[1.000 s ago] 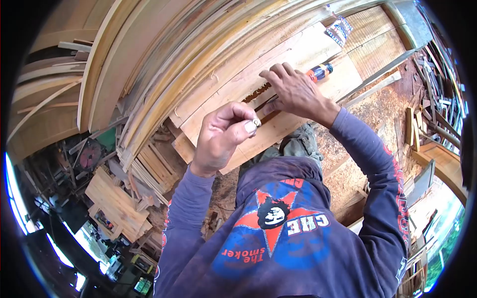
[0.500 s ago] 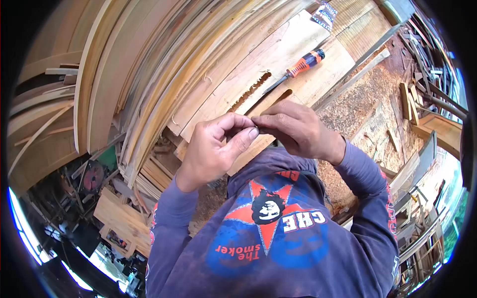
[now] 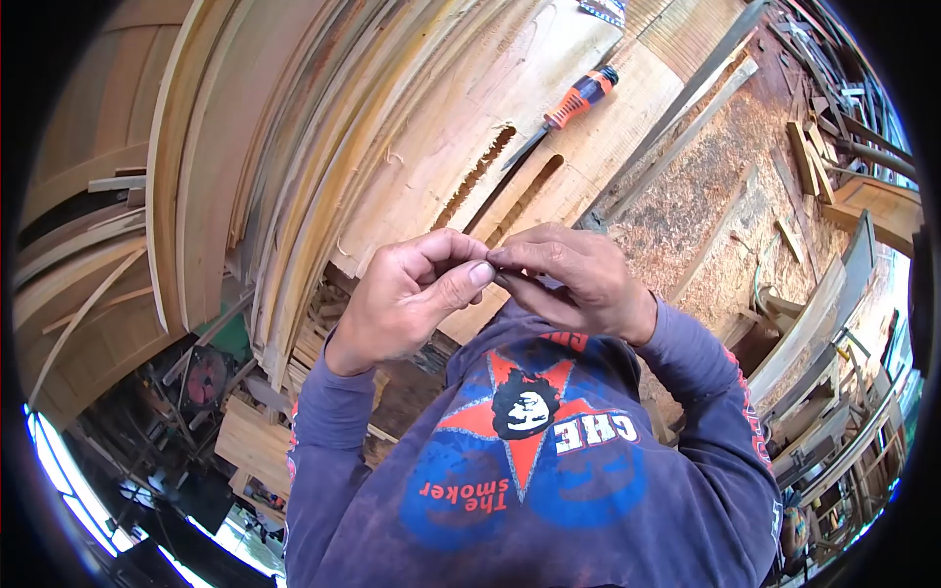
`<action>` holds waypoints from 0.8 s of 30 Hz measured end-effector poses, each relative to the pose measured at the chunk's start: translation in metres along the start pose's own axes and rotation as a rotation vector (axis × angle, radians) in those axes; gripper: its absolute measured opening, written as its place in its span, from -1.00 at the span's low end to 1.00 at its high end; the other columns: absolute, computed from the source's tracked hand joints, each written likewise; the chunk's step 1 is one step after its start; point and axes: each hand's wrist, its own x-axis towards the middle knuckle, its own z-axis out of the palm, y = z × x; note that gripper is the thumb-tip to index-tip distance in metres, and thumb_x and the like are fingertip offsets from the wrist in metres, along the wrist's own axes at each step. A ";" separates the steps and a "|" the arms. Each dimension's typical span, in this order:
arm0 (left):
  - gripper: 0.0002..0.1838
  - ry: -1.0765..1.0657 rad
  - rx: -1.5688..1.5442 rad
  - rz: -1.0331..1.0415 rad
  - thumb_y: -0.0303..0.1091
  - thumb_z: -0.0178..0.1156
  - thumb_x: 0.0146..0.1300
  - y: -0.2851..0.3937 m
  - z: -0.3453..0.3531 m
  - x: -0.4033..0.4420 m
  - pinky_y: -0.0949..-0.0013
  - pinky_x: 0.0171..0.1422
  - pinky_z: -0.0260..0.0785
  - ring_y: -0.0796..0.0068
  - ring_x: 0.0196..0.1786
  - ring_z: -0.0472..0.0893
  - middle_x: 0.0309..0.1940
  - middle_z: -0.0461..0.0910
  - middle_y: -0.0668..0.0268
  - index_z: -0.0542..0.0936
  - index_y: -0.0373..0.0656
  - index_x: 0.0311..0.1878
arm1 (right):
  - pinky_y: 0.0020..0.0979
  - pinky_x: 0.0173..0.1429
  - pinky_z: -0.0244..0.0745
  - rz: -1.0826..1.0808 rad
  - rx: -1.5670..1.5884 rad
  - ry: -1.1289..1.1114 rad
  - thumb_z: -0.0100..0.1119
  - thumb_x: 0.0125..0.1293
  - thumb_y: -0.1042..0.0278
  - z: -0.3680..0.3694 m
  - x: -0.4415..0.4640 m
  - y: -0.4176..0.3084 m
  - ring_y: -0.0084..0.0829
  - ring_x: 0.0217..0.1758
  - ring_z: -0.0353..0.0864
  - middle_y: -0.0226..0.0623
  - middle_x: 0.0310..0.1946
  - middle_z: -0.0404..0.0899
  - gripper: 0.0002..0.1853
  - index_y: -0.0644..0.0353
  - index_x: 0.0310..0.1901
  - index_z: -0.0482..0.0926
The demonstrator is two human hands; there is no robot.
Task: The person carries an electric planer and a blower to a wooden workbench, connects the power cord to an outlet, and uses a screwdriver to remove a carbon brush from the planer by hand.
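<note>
My left hand [image 3: 417, 294] and my right hand [image 3: 573, 272] meet fingertip to fingertip in front of my chest, above the near end of some boards. Both are closed in a pinch; whatever lies between the fingers is too small and dark to make out. Beyond them a chisel [image 3: 580, 97] with an orange and black handle rests on a pale wooden board [image 3: 461, 127]. Its blade points toward my hands, between a rough-edged slot [image 3: 477, 176] and a smoother slot [image 3: 529, 196] cut in the wood.
Long curved-looking planks [image 3: 284, 147] are stacked on the left. Wood shavings [image 3: 706, 186] cover the ground at right, with offcuts [image 3: 809, 162] lying there. A small printed packet [image 3: 603, 10] sits at the boards' far end. A round fan-like object [image 3: 206, 377] stands lower left.
The view has shifted, so the boards and chisel appear slightly up and left. My hands stay pinched together, with the right fingers a little lower and the fingertips repositioned.
</note>
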 end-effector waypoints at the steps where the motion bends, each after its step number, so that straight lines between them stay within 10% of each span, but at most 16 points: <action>1: -0.76 -0.004 0.007 0.004 -0.37 0.25 0.44 -0.001 0.002 -0.001 0.58 -0.11 0.44 0.75 -0.18 0.56 -0.25 0.65 0.40 0.63 -0.37 0.02 | -0.31 -0.26 0.65 -0.003 -0.020 0.056 0.40 0.11 0.63 0.005 -0.005 -0.003 -0.20 -0.28 0.74 -0.15 -0.26 0.68 -0.60 0.31 0.03 0.62; 18: -0.80 -0.010 -0.260 0.133 -0.38 0.24 0.39 -0.071 0.017 -0.071 0.53 -0.15 0.45 0.65 -0.29 0.58 -0.32 0.64 0.36 0.63 -0.33 -0.06 | -0.28 -0.33 0.63 -0.294 -0.218 0.113 0.35 0.13 0.68 0.073 -0.069 -0.032 -0.18 -0.36 0.70 -0.12 -0.29 0.64 -0.67 0.36 -0.06 0.50; 24: -0.71 -0.036 -0.331 0.204 -0.32 0.23 0.47 -0.089 -0.005 -0.102 0.54 -0.10 0.49 0.63 -0.23 0.63 -0.26 0.68 0.33 0.64 -0.37 0.07 | -0.37 -0.27 0.61 0.011 0.070 -0.077 0.18 0.36 0.63 0.089 -0.053 -0.059 -0.29 -0.32 0.68 -0.12 -0.26 0.63 -0.80 0.34 -0.03 0.44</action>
